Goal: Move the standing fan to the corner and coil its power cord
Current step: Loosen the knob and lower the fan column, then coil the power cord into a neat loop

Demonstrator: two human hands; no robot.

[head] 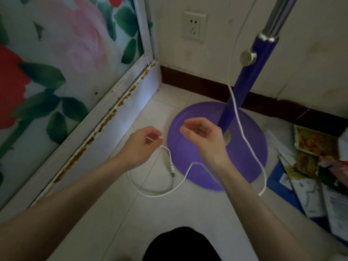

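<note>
Standing fan (pixel 243 80) in the corner, 1 o'clock, purple base (pixel 243 164) on tile. Left hand (pixel 142 146) pinches the white power cord (pixel 156 195) near its plug (pixel 172 168); right hand (pixel 205 141) loosely curled, empty. Slack loop lies at 6 o'clock — a hard tug risks snagging it on the base.

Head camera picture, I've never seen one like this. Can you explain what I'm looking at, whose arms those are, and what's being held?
One camera, worn on a person's head, looks down at their bare arms. The left hand pinches a thin white power cord, its plug just below. The right hand hovers loosely curled, apparently empty. Behind them stands the fan's round purple base with a blue pole, in a corner near a white wall socket. Printed papers lie on the pale tiled floor at the right.
</note>
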